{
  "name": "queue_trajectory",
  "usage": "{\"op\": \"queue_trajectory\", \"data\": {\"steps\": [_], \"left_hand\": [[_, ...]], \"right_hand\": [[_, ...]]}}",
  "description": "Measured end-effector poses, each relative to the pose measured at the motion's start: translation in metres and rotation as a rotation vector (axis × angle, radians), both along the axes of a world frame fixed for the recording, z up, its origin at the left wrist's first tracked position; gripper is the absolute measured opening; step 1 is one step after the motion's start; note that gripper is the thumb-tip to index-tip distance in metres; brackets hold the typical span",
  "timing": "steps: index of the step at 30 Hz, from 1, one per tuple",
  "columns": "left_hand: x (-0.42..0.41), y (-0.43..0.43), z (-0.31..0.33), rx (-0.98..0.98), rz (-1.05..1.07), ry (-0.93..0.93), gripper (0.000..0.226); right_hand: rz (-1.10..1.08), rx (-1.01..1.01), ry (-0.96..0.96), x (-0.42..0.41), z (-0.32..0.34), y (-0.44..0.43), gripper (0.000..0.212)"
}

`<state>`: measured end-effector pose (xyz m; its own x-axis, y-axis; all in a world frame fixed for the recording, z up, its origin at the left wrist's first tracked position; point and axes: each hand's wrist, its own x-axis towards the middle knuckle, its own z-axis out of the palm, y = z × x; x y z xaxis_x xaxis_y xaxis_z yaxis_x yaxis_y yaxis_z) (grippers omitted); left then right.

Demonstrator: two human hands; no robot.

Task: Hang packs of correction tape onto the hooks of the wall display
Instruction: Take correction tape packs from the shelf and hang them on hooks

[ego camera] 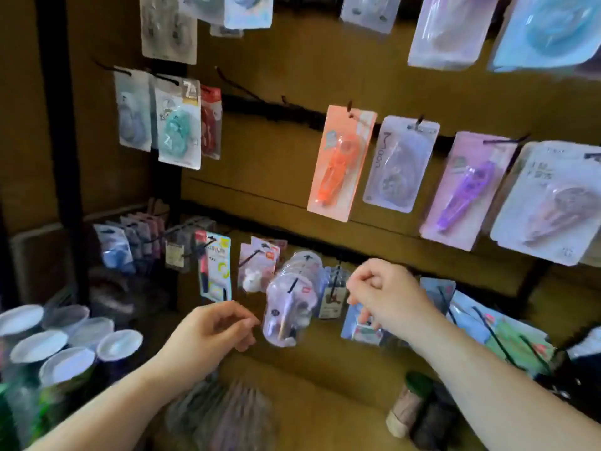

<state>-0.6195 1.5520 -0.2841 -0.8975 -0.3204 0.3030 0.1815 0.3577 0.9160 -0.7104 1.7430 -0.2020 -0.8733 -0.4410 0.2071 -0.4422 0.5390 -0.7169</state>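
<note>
At the lowest row of a brown wall display (pixel 276 151), a person's two hands work side by side among hanging packs of correction tape. A bunch of clear lavender packs (pixel 286 310) hangs on a black hook (pixel 297 278), tilted, between the hands. The left hand (pixel 211 330) reaches in from the lower left with its fingers curled, their tips just beside the left edge of the front lavender pack; blur makes it impossible to tell whether they touch or pinch it. The right hand (pixel 387 294) is drawn into a loose fist above a blue pack (pixel 361 332), and whether it grips that pack cannot be told either. On the row above hang an orange pack (pixel 340 164), a pale pack (pixel 398 164) and a purple pack (pixel 465 190), with a teal pack (pixel 179 131) farther left. White-lidded containers (pixel 48 346) stand grouped at the lower left, beside the left forearm. More packs on hooks fill the bottom row to either side of the hands.
</note>
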Motion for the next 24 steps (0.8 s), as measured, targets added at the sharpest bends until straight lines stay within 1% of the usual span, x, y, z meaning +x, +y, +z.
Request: {"op": "queue_trajectory", "data": {"steps": [2,6,10,13,15,17,19,20,21,23,24], "left_hand": [[0.000,-0.004,-0.039,-0.005,0.018,-0.107,0.026],[-0.005,-0.012,-0.110,-0.066,0.046,-0.283,0.030],[-0.020,-0.020,-0.170,-0.055,0.091,-0.441,0.034],[-0.036,-0.023,-0.215,-0.004,0.146,-0.549,0.036],[-0.050,-0.022,-0.243,0.022,0.176,-0.608,0.035],[-0.064,-0.022,-0.267,0.003,0.212,-0.663,0.029],[-0.076,-0.021,-0.283,-0.037,0.237,-0.727,0.019],[-0.080,-0.021,-0.290,-0.058,0.253,-0.764,0.021],[-0.083,-0.021,-0.297,-0.054,0.272,-0.789,0.026],[-0.089,-0.023,-0.310,0.004,0.310,-0.796,0.032],[-0.091,-0.023,-0.315,0.034,0.326,-0.792,0.034]], "right_hand": [[-0.009,0.087,-0.129,-0.006,-0.049,-0.007,0.021],[-0.047,0.154,-0.358,-0.022,-0.147,-0.019,0.023],[-0.093,0.199,-0.535,-0.043,-0.232,-0.031,0.025],[-0.107,0.257,-0.650,-0.060,-0.287,-0.038,0.025],[-0.120,0.273,-0.732,-0.072,-0.319,-0.043,0.026],[-0.140,0.310,-0.802,-0.081,-0.348,-0.046,0.026],[-0.161,0.356,-0.856,-0.091,-0.371,-0.047,0.019],[-0.183,0.366,-0.870,-0.096,-0.380,-0.048,0.013],[-0.213,0.365,-0.880,-0.101,-0.388,-0.050,0.015],[-0.280,0.331,-0.905,-0.111,-0.400,-0.058,0.032],[-0.298,0.304,-0.918,-0.115,-0.405,-0.064,0.036]]}}
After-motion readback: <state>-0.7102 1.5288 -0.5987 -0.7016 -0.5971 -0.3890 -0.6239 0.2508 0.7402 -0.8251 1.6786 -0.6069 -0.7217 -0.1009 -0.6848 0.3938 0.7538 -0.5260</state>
